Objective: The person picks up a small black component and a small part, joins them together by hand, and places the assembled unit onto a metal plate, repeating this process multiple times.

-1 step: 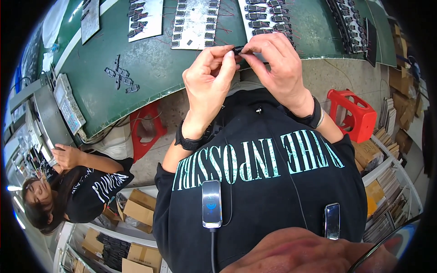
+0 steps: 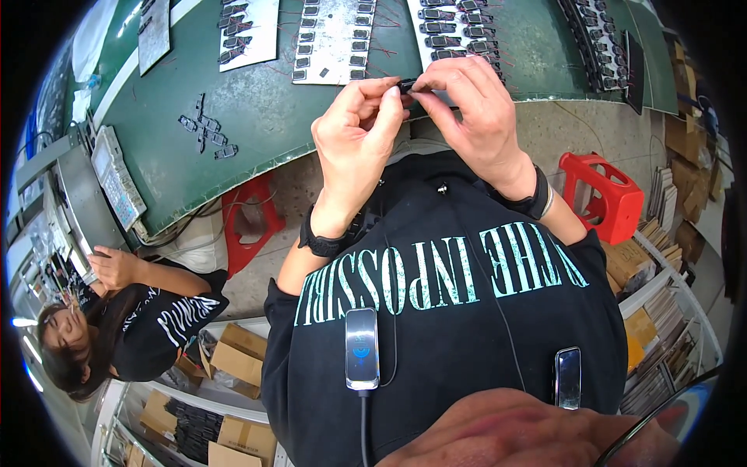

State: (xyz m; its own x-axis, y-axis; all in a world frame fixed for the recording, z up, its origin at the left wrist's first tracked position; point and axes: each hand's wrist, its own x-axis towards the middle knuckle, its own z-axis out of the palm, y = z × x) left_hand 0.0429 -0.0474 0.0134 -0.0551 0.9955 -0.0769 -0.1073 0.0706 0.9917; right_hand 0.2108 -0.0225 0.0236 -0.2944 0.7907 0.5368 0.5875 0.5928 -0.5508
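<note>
Both hands meet at the near edge of the green table, pinching a small black part (image 2: 405,86) between them. My left hand (image 2: 358,128) grips its left end with thumb and forefinger, and my right hand (image 2: 475,109) has its fingertips closed on the right end. Most of the part is hidden by the fingers. Just beyond the hands, a white board (image 2: 331,39) carries two columns of small black modules with thin red wires. Another white board (image 2: 424,54), partly behind my right hand, bears similar modules. A loose pile of small black pieces (image 2: 206,128) lies to the left.
More boards with modules stand far left (image 2: 253,35) and a dark row of modules (image 2: 599,47) lies at right. A red stool (image 2: 603,194) is on the right. At left, a co-worker's hand (image 2: 114,267) rests near a machine with a keypad (image 2: 117,179). Cardboard boxes (image 2: 237,358) fill shelves below.
</note>
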